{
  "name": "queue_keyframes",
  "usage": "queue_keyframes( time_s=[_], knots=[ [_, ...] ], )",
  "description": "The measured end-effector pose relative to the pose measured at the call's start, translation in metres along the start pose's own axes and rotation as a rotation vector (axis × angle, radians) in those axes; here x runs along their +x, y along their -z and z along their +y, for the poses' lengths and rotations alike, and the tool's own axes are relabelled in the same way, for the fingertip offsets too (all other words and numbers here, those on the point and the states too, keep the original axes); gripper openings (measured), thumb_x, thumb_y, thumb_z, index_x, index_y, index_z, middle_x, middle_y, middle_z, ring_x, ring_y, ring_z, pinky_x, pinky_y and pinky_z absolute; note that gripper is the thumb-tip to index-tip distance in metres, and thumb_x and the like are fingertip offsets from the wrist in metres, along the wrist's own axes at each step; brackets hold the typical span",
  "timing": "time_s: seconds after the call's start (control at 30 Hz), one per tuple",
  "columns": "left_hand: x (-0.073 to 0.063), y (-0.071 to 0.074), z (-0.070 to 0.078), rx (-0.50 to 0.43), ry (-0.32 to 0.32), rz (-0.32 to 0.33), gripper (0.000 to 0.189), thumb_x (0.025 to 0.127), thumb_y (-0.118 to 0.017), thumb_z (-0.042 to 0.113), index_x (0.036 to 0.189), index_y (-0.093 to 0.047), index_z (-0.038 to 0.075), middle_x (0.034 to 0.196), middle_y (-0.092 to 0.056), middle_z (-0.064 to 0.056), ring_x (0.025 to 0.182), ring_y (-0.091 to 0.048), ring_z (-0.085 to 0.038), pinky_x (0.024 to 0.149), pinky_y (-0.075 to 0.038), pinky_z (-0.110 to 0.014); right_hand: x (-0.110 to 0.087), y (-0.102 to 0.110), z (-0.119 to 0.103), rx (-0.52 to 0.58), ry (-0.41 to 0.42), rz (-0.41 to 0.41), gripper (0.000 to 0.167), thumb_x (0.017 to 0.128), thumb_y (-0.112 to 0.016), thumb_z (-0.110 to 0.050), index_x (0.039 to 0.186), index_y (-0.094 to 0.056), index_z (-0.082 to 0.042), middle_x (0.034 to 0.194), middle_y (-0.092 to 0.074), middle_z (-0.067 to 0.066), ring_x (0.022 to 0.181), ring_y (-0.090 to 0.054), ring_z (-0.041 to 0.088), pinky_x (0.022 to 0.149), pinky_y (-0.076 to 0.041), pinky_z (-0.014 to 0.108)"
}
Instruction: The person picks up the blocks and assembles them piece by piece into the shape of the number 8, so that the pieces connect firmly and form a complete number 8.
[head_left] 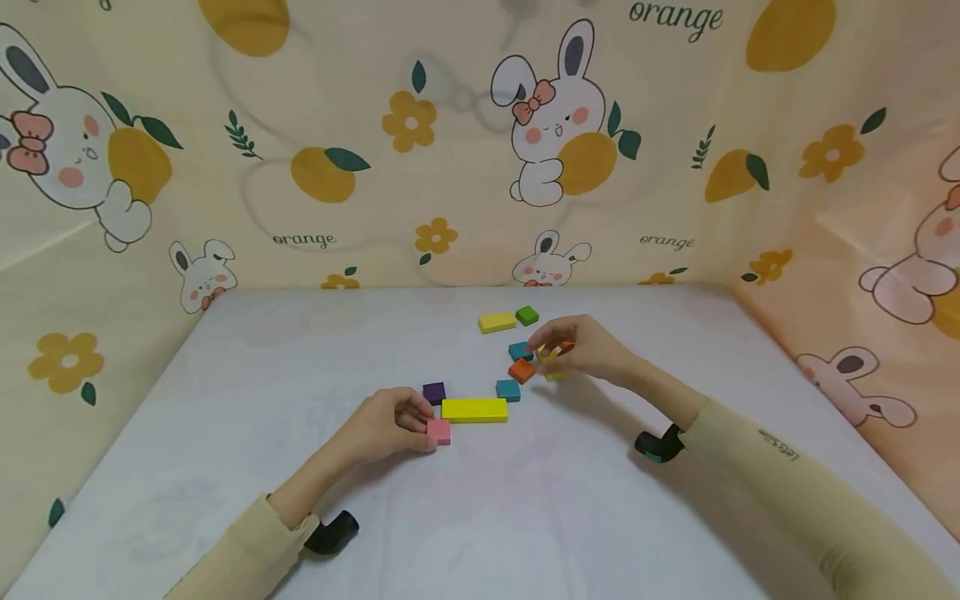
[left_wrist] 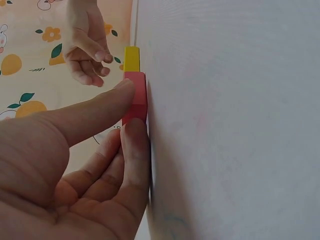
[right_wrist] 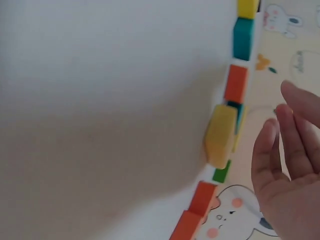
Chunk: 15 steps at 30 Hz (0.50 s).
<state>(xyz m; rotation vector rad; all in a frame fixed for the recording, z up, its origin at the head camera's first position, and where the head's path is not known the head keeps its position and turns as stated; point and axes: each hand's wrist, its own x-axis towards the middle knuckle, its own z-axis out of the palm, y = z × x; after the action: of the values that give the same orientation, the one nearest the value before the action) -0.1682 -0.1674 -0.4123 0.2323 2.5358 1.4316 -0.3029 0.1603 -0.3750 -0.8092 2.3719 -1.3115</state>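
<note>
My left hand (head_left: 384, 425) pinches a pink block (head_left: 438, 432) between thumb and fingertips, down at the white tabletop. The block sits by the left end of a long yellow block (head_left: 475, 411); in the left wrist view the thumb (left_wrist: 107, 105) presses on one side of the pink block (left_wrist: 135, 95). Farther back, my right hand (head_left: 588, 348) hovers over a loose group of blocks, fingers bent loosely and nothing between them. Beneath it a yellow block (right_wrist: 220, 137) lies beside an orange block (right_wrist: 236, 84); in the head view the hand partly hides this yellow block.
A purple block (head_left: 434, 393) and a blue block (head_left: 507, 390) lie behind the long yellow one. Another blue block (head_left: 519, 351) is near the right fingertips. Toward the back lie a yellow block (head_left: 497, 322) and a green block (head_left: 527, 315). A patterned cloth backdrop (head_left: 465, 183) rises behind.
</note>
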Motion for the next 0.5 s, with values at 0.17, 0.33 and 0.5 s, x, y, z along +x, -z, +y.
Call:
queue_keyframes(
  time_s=[0.17,0.33,0.5],
  knots=[
    [-0.001,0.0,0.0,-0.005,-0.004,-0.004,0.036,0.075,-0.086,0.011,0.104,-0.065,0.007,0.091,-0.067,0.0,0.083,-0.065,-0.016,0.081,-0.053,-0.034,0.009,-0.001,0.009,-0.041,0.001,-0.036,0.035,0.076,-0.083,-0.001,0.109,-0.071,-0.003,0.107,-0.07,0.013,0.092,-0.062,0.029,0.079,-0.053,0.036],
    [-0.001,0.0,0.0,-0.005,-0.006,-0.004,0.035,0.075,-0.087,0.011,0.103,-0.065,0.007,0.092,-0.067,0.0,0.083,-0.065,-0.016,0.081,-0.053,-0.034,0.015,-0.002,0.016,-0.082,-0.027,-0.03,0.035,0.076,-0.084,-0.002,0.109,-0.072,-0.004,0.103,-0.071,0.011,0.092,-0.059,0.029,0.079,-0.051,0.037],
    [-0.002,0.001,0.0,-0.009,-0.009,-0.002,0.036,0.075,-0.087,0.012,0.104,-0.065,0.007,0.092,-0.067,0.0,0.083,-0.065,-0.016,0.081,-0.053,-0.034,0.019,-0.002,0.018,-0.085,-0.039,-0.04,0.033,0.074,-0.085,-0.004,0.104,-0.072,-0.006,0.1,-0.071,0.009,0.089,-0.058,0.027,0.077,-0.05,0.035]
  ],
)
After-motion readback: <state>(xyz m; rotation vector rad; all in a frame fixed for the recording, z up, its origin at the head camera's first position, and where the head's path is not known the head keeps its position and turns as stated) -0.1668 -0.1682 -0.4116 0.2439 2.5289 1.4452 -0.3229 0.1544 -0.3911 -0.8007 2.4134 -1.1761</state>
